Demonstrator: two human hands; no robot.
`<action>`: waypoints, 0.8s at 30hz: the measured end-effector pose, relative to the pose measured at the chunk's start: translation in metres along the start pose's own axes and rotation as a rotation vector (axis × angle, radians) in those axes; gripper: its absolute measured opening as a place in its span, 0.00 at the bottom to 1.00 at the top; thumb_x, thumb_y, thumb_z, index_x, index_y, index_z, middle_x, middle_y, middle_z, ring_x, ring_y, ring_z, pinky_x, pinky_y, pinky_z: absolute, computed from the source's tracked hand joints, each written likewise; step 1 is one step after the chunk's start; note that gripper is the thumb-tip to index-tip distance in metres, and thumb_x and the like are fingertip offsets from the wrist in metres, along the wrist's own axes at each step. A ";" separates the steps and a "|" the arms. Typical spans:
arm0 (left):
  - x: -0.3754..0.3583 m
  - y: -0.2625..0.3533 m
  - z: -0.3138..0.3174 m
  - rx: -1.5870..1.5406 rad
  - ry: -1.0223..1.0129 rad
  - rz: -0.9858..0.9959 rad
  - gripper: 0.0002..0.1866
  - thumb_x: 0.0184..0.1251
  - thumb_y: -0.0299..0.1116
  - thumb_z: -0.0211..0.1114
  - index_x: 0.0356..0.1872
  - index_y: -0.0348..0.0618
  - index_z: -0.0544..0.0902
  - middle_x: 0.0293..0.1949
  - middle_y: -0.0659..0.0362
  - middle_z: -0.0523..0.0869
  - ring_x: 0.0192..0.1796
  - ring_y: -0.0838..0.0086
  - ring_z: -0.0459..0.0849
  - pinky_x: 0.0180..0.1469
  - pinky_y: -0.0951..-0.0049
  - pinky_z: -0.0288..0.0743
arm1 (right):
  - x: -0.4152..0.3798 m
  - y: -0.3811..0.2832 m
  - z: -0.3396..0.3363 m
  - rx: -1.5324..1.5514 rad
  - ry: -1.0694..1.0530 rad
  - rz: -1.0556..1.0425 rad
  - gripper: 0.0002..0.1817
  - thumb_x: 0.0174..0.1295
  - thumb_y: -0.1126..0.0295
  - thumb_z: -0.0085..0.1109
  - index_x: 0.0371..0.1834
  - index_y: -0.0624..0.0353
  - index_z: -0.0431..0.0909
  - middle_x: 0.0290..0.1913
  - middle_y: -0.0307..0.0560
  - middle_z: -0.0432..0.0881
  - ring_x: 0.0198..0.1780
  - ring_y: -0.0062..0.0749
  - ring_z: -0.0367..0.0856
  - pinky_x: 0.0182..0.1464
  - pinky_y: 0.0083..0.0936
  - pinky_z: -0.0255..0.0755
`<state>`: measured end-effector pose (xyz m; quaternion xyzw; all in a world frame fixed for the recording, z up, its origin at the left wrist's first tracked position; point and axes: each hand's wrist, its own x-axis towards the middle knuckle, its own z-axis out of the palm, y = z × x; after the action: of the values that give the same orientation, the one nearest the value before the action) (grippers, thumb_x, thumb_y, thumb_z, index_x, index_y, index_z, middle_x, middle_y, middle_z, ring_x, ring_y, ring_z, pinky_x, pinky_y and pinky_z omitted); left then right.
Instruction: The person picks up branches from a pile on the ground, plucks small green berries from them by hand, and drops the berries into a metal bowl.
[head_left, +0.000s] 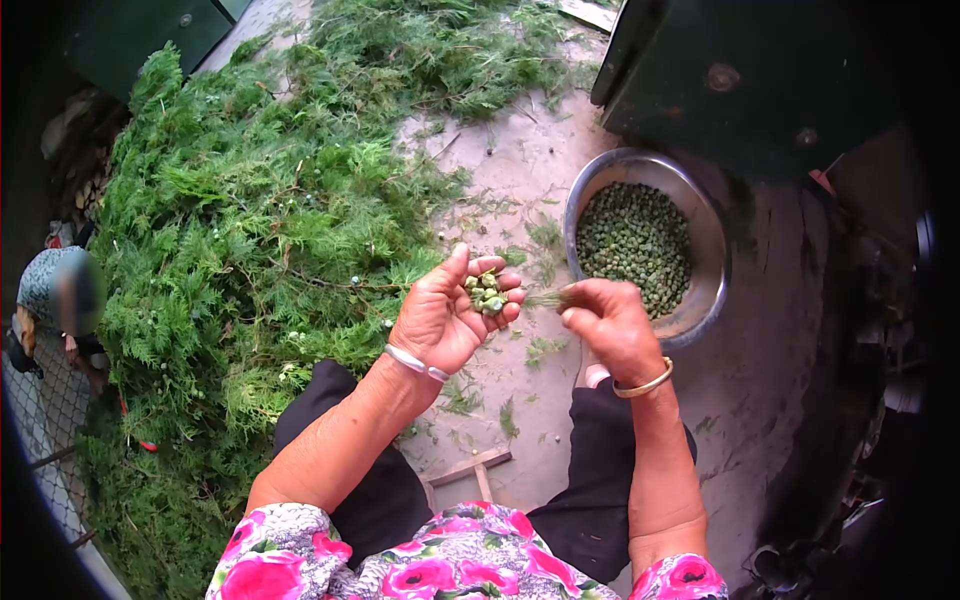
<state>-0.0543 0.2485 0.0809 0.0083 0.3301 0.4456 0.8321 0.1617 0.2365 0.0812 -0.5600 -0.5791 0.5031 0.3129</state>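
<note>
Seated person's view of a pale floor (500, 180); a broad heap of green branches (250, 240) covers the left side and reaches to the top, with loose bits scattered near the middle; a metal basin (712, 265), partly filled with small green cones (635, 240), stands at right, just beyond the right hand (612, 325); a dark green panel (750, 100) rises behind the basin, bearing round marks too small to make out; a second dark panel (140, 40) shows at upper left; another person (42, 285) crouches at the far left, beyond the heap and near wire mesh (45, 425); a small red object (148, 446) lies in the greenery; a wooden frame (478, 464) lies between the dark-trousered legs; the right hand lies between the left hand (445, 315) and the basin. The left hand is palm up, its fingers close together and loosely curled, the thumb raised; a cluster of picked cones (484, 292) rests on those fingers and the edge of the palm; the right hand pinches a thin green sprig (548, 298) between thumb and forefinger, its other fingers folded; the sprig points toward the left fingertips, beside the cluster.
</note>
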 end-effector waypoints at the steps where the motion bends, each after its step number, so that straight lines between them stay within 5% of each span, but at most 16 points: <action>1: 0.000 -0.001 0.000 -0.027 -0.028 0.002 0.24 0.69 0.47 0.55 0.48 0.31 0.74 0.43 0.43 0.80 0.45 0.56 0.81 0.49 0.59 0.77 | -0.004 0.005 0.008 -0.107 0.029 0.034 0.15 0.51 0.78 0.60 0.43 0.71 0.79 0.31 0.47 0.84 0.33 0.27 0.82 0.39 0.23 0.75; 2: 0.000 -0.001 0.000 -0.054 -0.054 0.004 0.27 0.69 0.49 0.56 0.50 0.29 0.73 0.46 0.41 0.79 0.49 0.53 0.80 0.53 0.57 0.76 | -0.006 0.003 0.010 -0.356 0.054 -0.092 0.13 0.50 0.77 0.62 0.41 0.68 0.81 0.30 0.49 0.83 0.31 0.25 0.81 0.35 0.22 0.75; 4: 0.003 -0.005 -0.003 -0.065 -0.058 0.005 0.29 0.68 0.51 0.56 0.50 0.28 0.73 0.48 0.39 0.77 0.51 0.50 0.78 0.57 0.53 0.73 | -0.006 -0.011 0.013 -0.309 0.012 -0.114 0.10 0.51 0.73 0.64 0.34 0.68 0.81 0.27 0.56 0.83 0.30 0.37 0.84 0.33 0.29 0.75; 7: 0.002 -0.010 -0.001 -0.002 -0.023 0.003 0.25 0.69 0.47 0.56 0.49 0.28 0.73 0.48 0.39 0.77 0.53 0.50 0.78 0.57 0.51 0.73 | -0.006 -0.023 0.019 -0.166 -0.022 -0.127 0.07 0.53 0.72 0.64 0.30 0.67 0.81 0.22 0.52 0.81 0.25 0.33 0.82 0.29 0.28 0.73; 11: 0.002 -0.018 -0.003 0.165 0.022 0.003 0.09 0.67 0.25 0.57 0.46 0.33 0.74 0.37 0.50 0.82 0.38 0.70 0.82 0.38 0.75 0.79 | -0.004 -0.010 0.023 0.021 0.188 -0.035 0.06 0.56 0.73 0.62 0.28 0.66 0.79 0.22 0.48 0.81 0.23 0.25 0.79 0.27 0.23 0.71; 18: 0.053 -0.049 0.001 0.134 0.253 0.101 0.06 0.64 0.22 0.59 0.39 0.30 0.76 0.36 0.49 0.80 0.35 0.63 0.82 0.43 0.64 0.83 | -0.004 -0.007 -0.013 0.121 0.545 -0.078 0.04 0.60 0.78 0.59 0.36 0.67 0.77 0.28 0.40 0.80 0.30 0.19 0.77 0.33 0.17 0.71; 21: 0.095 -0.087 0.034 0.096 0.033 0.088 0.05 0.64 0.24 0.60 0.36 0.31 0.77 0.34 0.51 0.79 0.36 0.64 0.82 0.42 0.61 0.82 | -0.006 -0.001 -0.028 0.104 0.687 -0.115 0.07 0.63 0.77 0.57 0.42 0.68 0.76 0.35 0.41 0.80 0.36 0.19 0.78 0.39 0.17 0.72; 23: 0.112 -0.104 0.075 0.455 -0.053 -0.006 0.32 0.62 0.40 0.64 0.61 0.30 0.66 0.44 0.48 0.78 0.40 0.62 0.81 0.33 0.67 0.78 | -0.007 0.002 -0.037 0.060 0.772 -0.138 0.09 0.64 0.75 0.56 0.45 0.69 0.75 0.37 0.43 0.80 0.39 0.21 0.78 0.41 0.18 0.73; 24: 0.132 -0.119 0.081 0.831 0.001 0.141 0.47 0.57 0.48 0.67 0.68 0.28 0.53 0.55 0.42 0.75 0.51 0.57 0.79 0.44 0.62 0.78 | -0.006 0.005 -0.041 0.062 0.800 -0.153 0.10 0.64 0.75 0.56 0.45 0.70 0.74 0.38 0.44 0.80 0.40 0.21 0.78 0.42 0.19 0.73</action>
<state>0.1292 0.2981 0.0361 0.3654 0.4808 0.3304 0.7253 0.2028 0.2399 0.0901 -0.6571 -0.4361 0.2379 0.5669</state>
